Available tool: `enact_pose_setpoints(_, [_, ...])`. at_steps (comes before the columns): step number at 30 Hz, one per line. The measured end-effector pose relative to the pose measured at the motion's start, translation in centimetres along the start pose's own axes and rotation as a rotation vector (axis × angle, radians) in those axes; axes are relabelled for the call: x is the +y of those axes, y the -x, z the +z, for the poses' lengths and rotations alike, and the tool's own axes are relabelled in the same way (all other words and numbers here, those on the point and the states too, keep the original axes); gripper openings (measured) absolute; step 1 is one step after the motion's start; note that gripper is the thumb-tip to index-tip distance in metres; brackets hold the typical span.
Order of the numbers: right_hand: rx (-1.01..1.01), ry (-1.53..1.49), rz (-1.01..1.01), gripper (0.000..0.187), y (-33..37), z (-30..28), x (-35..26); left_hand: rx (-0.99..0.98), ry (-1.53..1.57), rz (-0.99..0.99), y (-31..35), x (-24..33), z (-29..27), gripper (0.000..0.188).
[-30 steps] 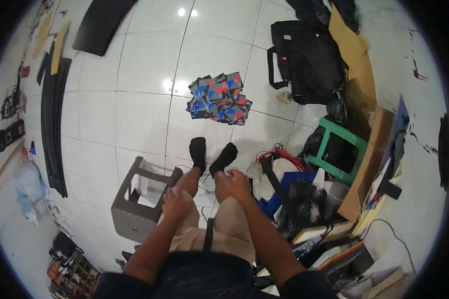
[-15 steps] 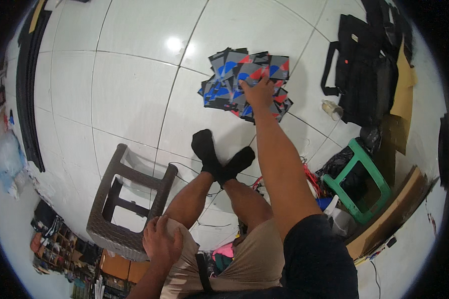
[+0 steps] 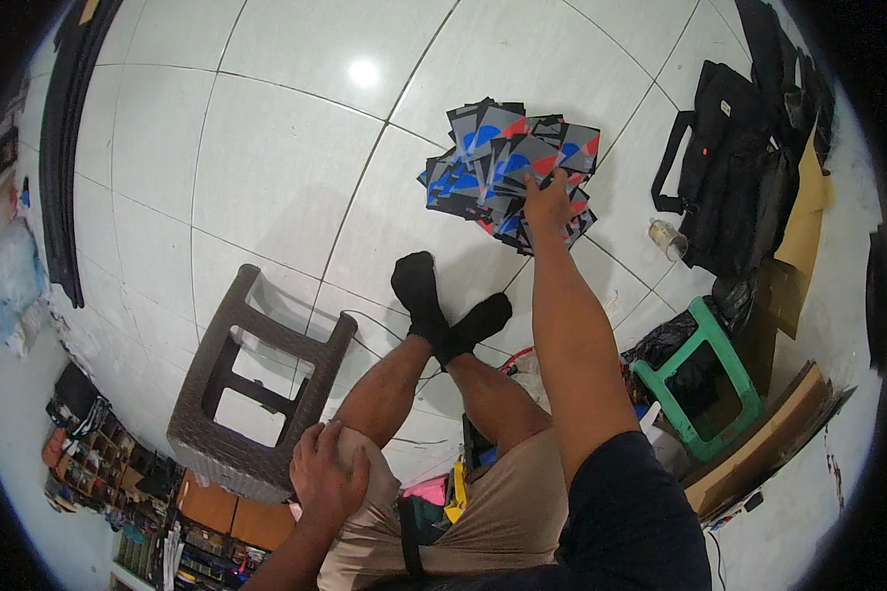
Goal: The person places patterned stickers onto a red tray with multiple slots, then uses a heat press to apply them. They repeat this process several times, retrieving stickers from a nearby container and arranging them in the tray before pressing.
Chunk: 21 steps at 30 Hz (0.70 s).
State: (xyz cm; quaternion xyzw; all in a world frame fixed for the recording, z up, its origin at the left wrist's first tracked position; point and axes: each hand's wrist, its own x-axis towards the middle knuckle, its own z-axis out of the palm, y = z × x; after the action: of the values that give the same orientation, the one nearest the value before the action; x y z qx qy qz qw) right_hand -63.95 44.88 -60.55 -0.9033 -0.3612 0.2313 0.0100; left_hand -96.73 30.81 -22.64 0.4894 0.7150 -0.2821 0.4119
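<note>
A spread pile of flat, dark grey pieces (image 3: 453, 185) with blue and red shapes lies on the floor ahead of my feet. Many overlap at different angles. At the pile's near right side, my right hand (image 3: 548, 200) grips the lower edge of one grey, blue and red piece (image 3: 528, 158) between thumb and fingers. Some fingertips are hidden behind it. My left hand (image 3: 327, 475) lies with fingers stretched out on my left knee and holds nothing.
Beside my left leg lies a tipped brown plastic stool (image 3: 207, 394). To the right are a green stool (image 3: 705, 379), a clear container (image 3: 667, 239), a black bag (image 3: 734, 167) and cardboard (image 3: 759, 443). Long black strips (image 3: 61, 167) lie far left. My feet wear black socks (image 3: 419, 295).
The view has shifted, so the pile appears further right. My right hand has drawn back from over the pile to the near edge of one piece. My left hand stays on my knee.
</note>
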Motion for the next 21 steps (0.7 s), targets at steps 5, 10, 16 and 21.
enact_pose_setpoints(5, [-0.036, -0.131, -0.02, 0.034, 0.0, -0.7, 2.1, 0.041, -0.033, 0.024, 0.4, 0.2, 0.4, 0.052])
enact_pose_setpoints(10, [-0.026, -0.569, 0.104, 0.031, 0.2, -1.1, 4.2, 0.066, -0.044, 0.052, 0.7, 0.7, 0.8, 0.05])
enact_pose_setpoints(16, [-0.208, -1.103, 0.355, 0.024, 2.3, -5.5, 5.2, 0.081, -0.107, 0.128, 0.9, 1.1, 1.3, 0.049])
enact_pose_setpoints(21, [-0.373, -1.435, 0.305, 0.024, 10.0, -18.5, 1.4, 0.072, -0.134, 0.094, 2.4, 2.8, 0.0, 0.046])
